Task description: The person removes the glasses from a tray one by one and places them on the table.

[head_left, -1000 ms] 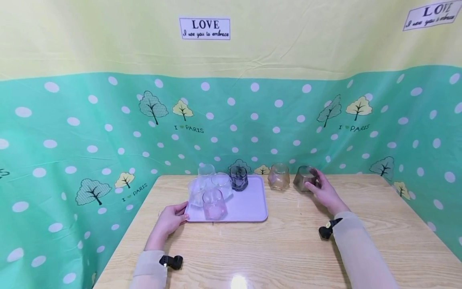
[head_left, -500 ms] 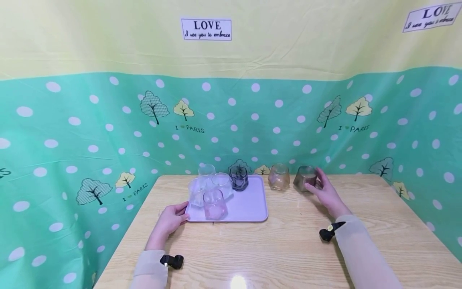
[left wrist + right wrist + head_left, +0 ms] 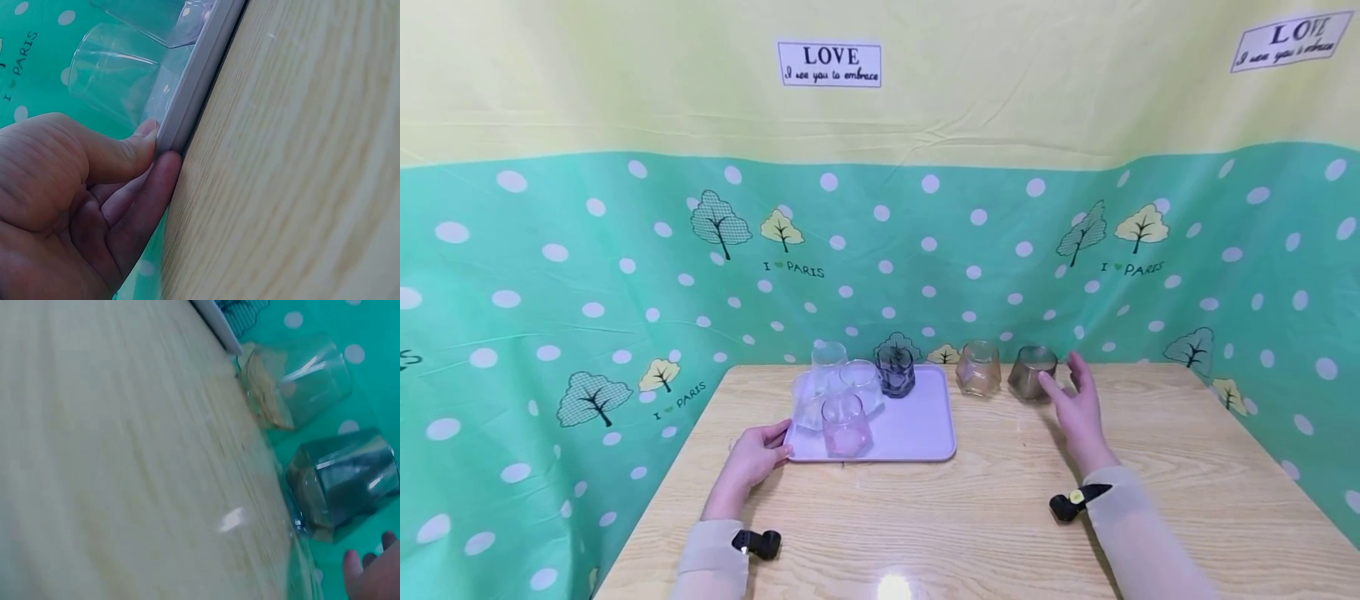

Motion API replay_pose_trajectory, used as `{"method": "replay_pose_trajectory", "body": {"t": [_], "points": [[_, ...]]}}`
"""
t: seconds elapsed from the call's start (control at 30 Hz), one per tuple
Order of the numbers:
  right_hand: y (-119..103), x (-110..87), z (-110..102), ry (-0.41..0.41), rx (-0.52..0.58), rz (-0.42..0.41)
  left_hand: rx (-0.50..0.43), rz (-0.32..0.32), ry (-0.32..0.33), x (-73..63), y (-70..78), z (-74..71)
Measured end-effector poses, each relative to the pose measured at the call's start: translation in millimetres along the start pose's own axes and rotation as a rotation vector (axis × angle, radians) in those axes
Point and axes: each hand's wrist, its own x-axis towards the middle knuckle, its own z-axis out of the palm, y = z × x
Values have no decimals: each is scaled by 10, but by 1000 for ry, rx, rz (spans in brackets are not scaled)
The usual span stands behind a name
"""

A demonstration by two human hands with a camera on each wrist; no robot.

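My left hand [image 3: 757, 455] pinches the near-left corner of a lilac tray [image 3: 917, 429], thumb on the rim and a finger under it in the left wrist view. Several glasses stand on the tray: clear ones at the left, a pink-tinted glass [image 3: 847, 429] in front and a dark faceted glass [image 3: 896, 372] at the back. My right hand [image 3: 1078, 412] is beside a smoky grey glass [image 3: 1032, 372], fingers spread. A gap shows between that hand and the grey glass [image 3: 344, 484] in the right wrist view. Left of it stands an amber glass [image 3: 978, 368].
The wooden table [image 3: 985, 525] runs back to a green dotted cloth [image 3: 925, 250] hanging close behind the glasses. Black camera straps [image 3: 758, 544] sit on both wrists.
My right hand has let go of the grey glass and drawn back slightly to the right. The glass stays standing beside the amber one. My left hand and the tray have not moved.
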Motion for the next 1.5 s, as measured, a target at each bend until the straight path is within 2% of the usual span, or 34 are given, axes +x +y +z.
{"method": "replay_pose_trajectory", "body": {"t": [0.17, 0.27, 0.5, 0.77, 0.87, 1.0, 1.43, 1.5], "points": [[-8, -114, 57, 159, 80, 26, -7, 7, -8, 4, 23, -16], [-33, -146, 79, 223, 105, 29, 10, 9, -5, -6, 35, -36], [-131, -173, 135, 238, 166, -16, 43, -4, 2, -39, 53, -94], [-266, -277, 326, 317, 231, -70, 37, -21, 4, -27, 46, -104], [-288, -362, 439, 298, 245, -94, 26, -20, -3, -39, 40, -93], [-313, -489, 629, 231, 251, -117, 5, -13, -12, -46, 40, -69], [-236, -771, 1260, 24, 183, -113, 21, -20, 0, -27, 14, -9], [-294, -851, 1358, -25, 158, -100, 28, -16, -2, -27, 23, -2]]}}
